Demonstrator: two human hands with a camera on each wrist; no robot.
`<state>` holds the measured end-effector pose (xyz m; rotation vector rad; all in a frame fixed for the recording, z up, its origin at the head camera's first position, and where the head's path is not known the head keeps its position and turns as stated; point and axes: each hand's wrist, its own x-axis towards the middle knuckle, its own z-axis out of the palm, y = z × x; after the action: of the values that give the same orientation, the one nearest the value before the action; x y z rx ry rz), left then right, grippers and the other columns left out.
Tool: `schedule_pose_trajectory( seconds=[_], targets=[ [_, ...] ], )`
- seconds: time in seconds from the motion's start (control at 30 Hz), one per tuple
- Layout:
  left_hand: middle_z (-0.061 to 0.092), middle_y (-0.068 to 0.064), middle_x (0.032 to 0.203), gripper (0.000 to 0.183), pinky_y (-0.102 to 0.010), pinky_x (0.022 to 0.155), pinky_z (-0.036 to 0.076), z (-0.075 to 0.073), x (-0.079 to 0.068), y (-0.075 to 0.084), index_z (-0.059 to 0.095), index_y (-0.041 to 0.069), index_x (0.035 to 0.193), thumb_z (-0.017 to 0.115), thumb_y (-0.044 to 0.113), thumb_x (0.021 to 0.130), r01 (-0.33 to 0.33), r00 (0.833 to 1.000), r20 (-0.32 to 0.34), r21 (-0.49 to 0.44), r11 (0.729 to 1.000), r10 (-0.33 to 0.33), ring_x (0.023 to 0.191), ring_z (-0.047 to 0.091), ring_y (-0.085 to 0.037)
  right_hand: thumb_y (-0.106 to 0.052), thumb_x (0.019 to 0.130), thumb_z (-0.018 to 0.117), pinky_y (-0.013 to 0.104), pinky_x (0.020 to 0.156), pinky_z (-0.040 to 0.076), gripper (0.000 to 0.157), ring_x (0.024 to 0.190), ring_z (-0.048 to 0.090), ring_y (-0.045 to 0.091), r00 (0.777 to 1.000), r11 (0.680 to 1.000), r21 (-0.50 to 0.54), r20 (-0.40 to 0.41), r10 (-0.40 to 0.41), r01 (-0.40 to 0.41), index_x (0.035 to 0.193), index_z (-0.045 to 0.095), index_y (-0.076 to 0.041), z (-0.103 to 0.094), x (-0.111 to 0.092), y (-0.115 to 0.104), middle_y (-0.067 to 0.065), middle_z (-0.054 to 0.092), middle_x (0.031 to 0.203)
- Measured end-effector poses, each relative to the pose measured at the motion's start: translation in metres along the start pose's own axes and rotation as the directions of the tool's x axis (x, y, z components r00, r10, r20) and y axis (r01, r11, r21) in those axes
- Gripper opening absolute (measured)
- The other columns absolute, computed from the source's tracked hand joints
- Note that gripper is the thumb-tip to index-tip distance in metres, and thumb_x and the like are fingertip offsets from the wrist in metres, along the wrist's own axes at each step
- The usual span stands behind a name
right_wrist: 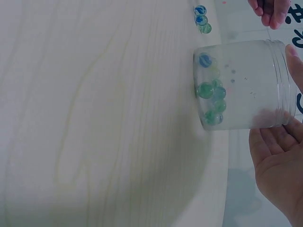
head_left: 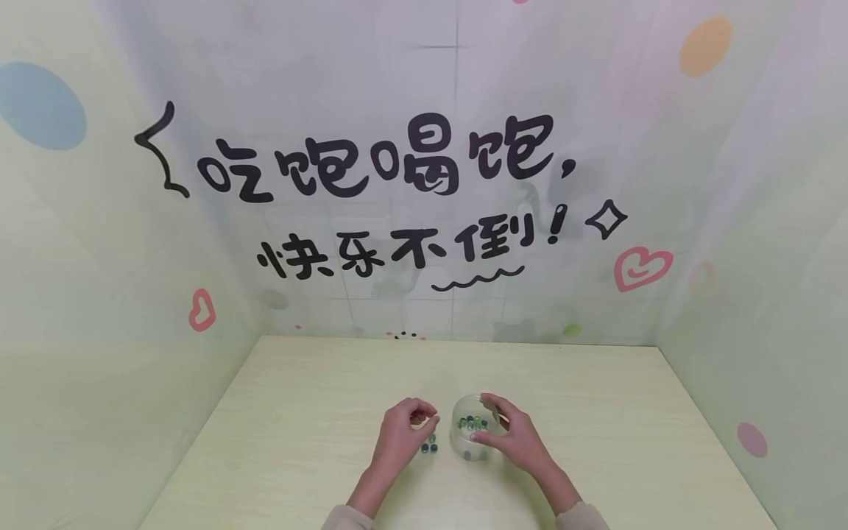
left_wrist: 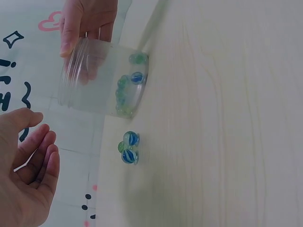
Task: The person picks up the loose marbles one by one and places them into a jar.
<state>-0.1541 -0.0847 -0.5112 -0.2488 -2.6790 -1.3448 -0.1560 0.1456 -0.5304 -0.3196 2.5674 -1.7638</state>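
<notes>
A clear jar point(head_left: 462, 442) with a screw-thread rim stands upright on the table, and several green and blue glass marbles point(right_wrist: 206, 90) lie at its bottom. My right hand point(head_left: 518, 436) grips the jar near its rim, thumb on one side and fingers on the other. To the jar's left, a few loose marbles point(left_wrist: 130, 155) sit close together on the tabletop. Above them hovers my left hand point(head_left: 400, 436), its fingers loosely bent. In the left wrist view its thumb and index fingertip are slightly apart, with nothing seen between them.
The pale wood-grain table point(head_left: 298, 427) ends at a printed backdrop point(head_left: 371, 309) with black lettering. Similar sheets hang along the left and right sides. Long light sleeves point(head_left: 581, 517) cover the forearms.
</notes>
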Motion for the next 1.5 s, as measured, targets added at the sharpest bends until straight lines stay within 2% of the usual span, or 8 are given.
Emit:
schedule_pose_trajectory(
  seconds=[0.63,0.97,1.5],
  targets=[
    [0.069,0.002,0.088,0.007,-0.018,0.073,0.056,-0.001,-0.007,-0.012,0.072,0.011,0.092,0.075,0.014,0.085,0.038,0.999,-0.012,-0.003,0.999,-0.038,0.080,0.060,-0.005,-0.016,0.080,0.083,0.051,0.108,0.046,0.067,0.136,0.050,0.038,1.000,1.000,-0.005,0.007,0.003,-0.003,0.139,0.054,-0.004,0.000,0.000,-0.002,0.016,0.058,0.141],
    [0.070,0.000,0.087,0.007,-0.018,0.072,0.056,0.001,-0.009,-0.020,0.072,0.010,0.091,0.075,0.013,0.085,0.037,0.999,-0.019,-0.010,0.999,-0.037,0.079,0.061,-0.005,-0.017,0.080,0.083,0.051,0.109,0.046,0.067,0.136,0.049,0.039,1.000,1.000,-0.017,0.007,0.007,-0.007,0.139,0.053,-0.004,0.001,0.000,-0.001,0.015,0.058,0.141],
    [0.070,0.001,0.086,0.006,-0.017,0.070,0.055,0.003,-0.014,-0.029,0.072,0.010,0.090,0.075,0.012,0.085,0.058,0.998,-0.003,-0.014,0.998,-0.058,0.077,0.059,-0.003,-0.020,0.079,0.084,0.050,0.108,0.047,0.069,0.135,0.050,0.040,1.000,1.000,-0.023,0.005,0.001,-0.001,0.139,0.054,-0.004,0.000,-0.001,0.000,0.016,0.059,0.140]
  ],
)
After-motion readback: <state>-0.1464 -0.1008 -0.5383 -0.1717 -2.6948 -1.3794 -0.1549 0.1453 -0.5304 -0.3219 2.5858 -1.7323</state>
